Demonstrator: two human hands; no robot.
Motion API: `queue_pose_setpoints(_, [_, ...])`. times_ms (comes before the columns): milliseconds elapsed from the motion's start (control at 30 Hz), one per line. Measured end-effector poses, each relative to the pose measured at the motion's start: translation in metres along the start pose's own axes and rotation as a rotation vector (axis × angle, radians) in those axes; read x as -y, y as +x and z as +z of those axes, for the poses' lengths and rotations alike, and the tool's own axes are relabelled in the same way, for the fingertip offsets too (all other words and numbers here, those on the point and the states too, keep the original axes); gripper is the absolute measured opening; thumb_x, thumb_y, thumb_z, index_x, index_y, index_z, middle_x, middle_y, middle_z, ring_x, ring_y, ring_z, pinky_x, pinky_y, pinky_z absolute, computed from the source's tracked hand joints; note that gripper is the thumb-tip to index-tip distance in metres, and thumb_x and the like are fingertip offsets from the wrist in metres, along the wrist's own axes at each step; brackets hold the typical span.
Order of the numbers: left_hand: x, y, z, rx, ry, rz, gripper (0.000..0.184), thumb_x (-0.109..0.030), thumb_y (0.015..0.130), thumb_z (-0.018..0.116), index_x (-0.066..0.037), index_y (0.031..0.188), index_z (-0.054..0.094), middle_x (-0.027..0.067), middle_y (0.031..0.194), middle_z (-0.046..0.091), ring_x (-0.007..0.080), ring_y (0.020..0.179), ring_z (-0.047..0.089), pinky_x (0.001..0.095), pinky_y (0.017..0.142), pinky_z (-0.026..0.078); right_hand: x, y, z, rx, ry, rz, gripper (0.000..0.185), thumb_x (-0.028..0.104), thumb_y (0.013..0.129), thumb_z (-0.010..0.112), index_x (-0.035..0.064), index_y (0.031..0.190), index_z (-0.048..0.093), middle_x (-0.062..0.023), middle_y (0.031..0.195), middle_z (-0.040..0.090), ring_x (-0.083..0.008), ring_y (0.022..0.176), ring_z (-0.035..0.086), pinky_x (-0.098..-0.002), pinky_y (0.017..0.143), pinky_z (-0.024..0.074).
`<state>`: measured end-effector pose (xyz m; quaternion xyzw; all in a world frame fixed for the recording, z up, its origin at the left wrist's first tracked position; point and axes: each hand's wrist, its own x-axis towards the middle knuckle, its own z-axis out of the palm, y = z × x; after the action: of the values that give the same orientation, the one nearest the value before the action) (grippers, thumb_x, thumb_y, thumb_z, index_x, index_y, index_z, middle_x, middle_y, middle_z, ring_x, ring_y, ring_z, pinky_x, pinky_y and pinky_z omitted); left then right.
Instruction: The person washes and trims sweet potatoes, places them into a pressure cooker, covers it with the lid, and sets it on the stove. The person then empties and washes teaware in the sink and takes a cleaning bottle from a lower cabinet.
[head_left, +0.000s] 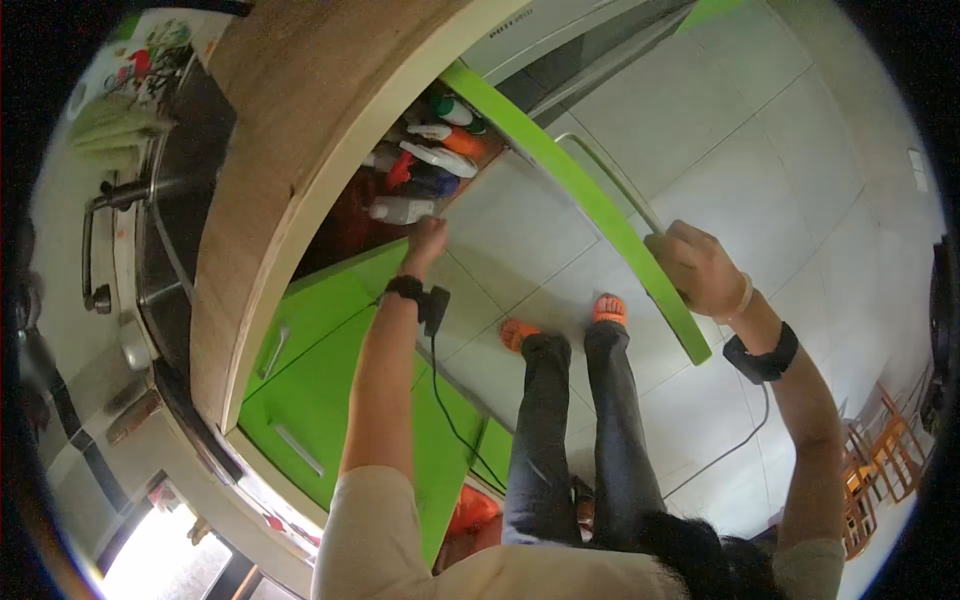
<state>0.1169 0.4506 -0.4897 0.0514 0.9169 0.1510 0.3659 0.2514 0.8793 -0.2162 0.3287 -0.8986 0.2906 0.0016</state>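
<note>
My right hand (702, 268) is closed around the lower end of the metal handle (618, 180) on a green cabinet door (585, 200), which stands swung out over the floor. At the cabinet's opening, my left hand (428, 245) has its fingers curled in. Right beside them is a clear bottle (402, 210) with a pale label. Whether the hand touches this bottle I cannot tell, and the fingertips are hidden. Further in stand a white bottle (440, 160), an orange bottle (460, 142), a red spray head (400, 170) and a green-and-white bottle (455, 110).
Above the cabinet runs a wooden-looking countertop (270, 90) with a sink and tap (95, 250) beyond it. Green cabinet fronts (350, 400) continue along the near side. Cables hang from both wrist straps. Wooden stools (885, 450) stand on the tiled floor (720, 170) at right.
</note>
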Motion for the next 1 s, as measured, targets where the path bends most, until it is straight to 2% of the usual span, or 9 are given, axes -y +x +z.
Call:
queue_pose_setpoints(133, [-0.008, 0.076, -0.023, -0.193, -0.766, -0.343, 0.025, -0.028, 0.081, 0.054, -0.004, 0.084, 0.057, 0.0112, 0.067, 0.058, 0.025, 0.057, 0.057, 0.0391, 0.054, 0.048, -0.017, -0.001, 0.003, -0.023, 0.074, -0.11, 0.023, 0.018, 0.053, 0.064, 0.0056, 0.066, 0.049, -0.0086, 0.098, 0.054, -0.0236, 0.071, 0.05, -0.0299, 0.057, 0.0467])
queue_pose_setpoints(300, [-0.066, 0.086, -0.058, -0.401, -1.04, -0.481, 0.037, -0.036, 0.079, 0.061, -0.003, 0.095, 0.059, 0.0105, 0.069, 0.061, 0.0237, 0.063, 0.061, 0.0385, 0.056, 0.052, -0.024, -0.002, 0.011, -0.118, 0.084, -0.175, 0.026, 0.013, 0.04, 0.055, 0.0058, 0.062, 0.043, -0.0103, 0.093, 0.053, -0.0226, 0.057, 0.047, -0.0307, 0.048, 0.0434])
queue_pose_setpoints(367, [-0.057, 0.096, -0.047, -0.423, -0.646, -0.357, 0.042, -0.039, 0.077, 0.062, -0.002, 0.097, 0.059, 0.0117, 0.072, 0.061, 0.0235, 0.067, 0.061, 0.0361, 0.057, 0.053, -0.03, -0.004, 0.016, -0.139, 0.075, -0.185, 0.025, 0.012, 0.041, 0.055, 0.0055, 0.061, 0.042, -0.0102, 0.092, 0.054, -0.0223, 0.056, 0.047, -0.0306, 0.047, 0.043])
queue_pose_setpoints(400, [-0.024, 0.119, -0.025, -0.367, -0.22, -0.202, 0.042, -0.038, 0.077, 0.062, -0.002, 0.096, 0.059, 0.0124, 0.074, 0.061, 0.0234, 0.068, 0.061, 0.0349, 0.058, 0.053, -0.029, -0.005, 0.017, -0.147, 0.076, -0.184, 0.025, 0.012, 0.041, 0.056, 0.0054, 0.061, 0.042, -0.0102, 0.092, 0.054, -0.0222, 0.056, 0.047, -0.0305, 0.047, 0.043])
queue_pose_setpoints(467, [-0.01, 0.121, -0.009, -0.339, -0.159, -0.049, 0.038, -0.034, 0.079, 0.061, 0.001, 0.094, 0.057, 0.0136, 0.078, 0.06, 0.0235, 0.071, 0.061, 0.0331, 0.06, 0.054, -0.026, -0.004, 0.018, -0.169, 0.083, -0.182, 0.025, 0.011, 0.041, 0.056, 0.0053, 0.061, 0.042, -0.0101, 0.092, 0.054, -0.022, 0.056, 0.047, -0.0304, 0.047, 0.0431])
queue_pose_setpoints(567, [-0.02, 0.061, 0.006, -0.426, -1.234, -0.071, 0.029, -0.021, 0.082, 0.056, 0.007, 0.088, 0.053, 0.0152, 0.085, 0.057, 0.024, 0.074, 0.06, 0.0316, 0.064, 0.054, -0.022, -0.001, 0.015, -0.178, 0.092, -0.181, 0.025, 0.011, 0.042, 0.056, 0.0055, 0.062, 0.042, -0.0101, 0.093, 0.054, -0.022, 0.057, 0.047, -0.0302, 0.048, 0.0435])
queue_pose_setpoints(667, [-0.001, 0.027, 0.01, -0.339, -1.538, -0.258, 0.028, -0.021, 0.083, 0.055, 0.007, 0.087, 0.05, 0.0148, 0.082, 0.056, 0.0257, 0.074, 0.06, 0.0317, 0.069, 0.054, -0.021, 0.0, 0.014, -0.18, 0.061, -0.166, 0.025, 0.012, 0.042, 0.057, 0.0056, 0.062, 0.043, -0.0102, 0.094, 0.054, -0.0226, 0.059, 0.048, -0.0302, 0.049, 0.0442])
queue_pose_setpoints(767, [0.011, -0.013, 0.016, -0.275, -1.549, -0.11, 0.026, -0.019, 0.084, 0.055, 0.005, 0.091, 0.05, 0.0144, 0.083, 0.055, 0.0259, 0.074, 0.06, 0.0312, 0.071, 0.054, -0.024, -0.002, 0.016, -0.186, 0.044, -0.171, 0.026, 0.012, 0.043, 0.058, 0.0053, 0.063, 0.044, -0.0102, 0.095, 0.054, -0.0232, 0.06, 0.048, -0.0302, 0.05, 0.0446])
queue_pose_setpoints(1000, [0.04, -0.06, 0.003, -0.151, -1.687, -0.278, 0.027, -0.018, 0.082, 0.06, 0.003, 0.096, 0.051, 0.0107, 0.087, 0.055, 0.0185, 0.079, 0.057, 0.0265, 0.075, 0.05, -0.017, 0.001, 0.017, -0.209, 0.059, -0.15, 0.027, 0.012, 0.043, 0.059, 0.0038, 0.065, 0.045, -0.0112, 0.094, 0.054, -0.0239, 0.061, 0.048, -0.031, 0.049, 0.0442])
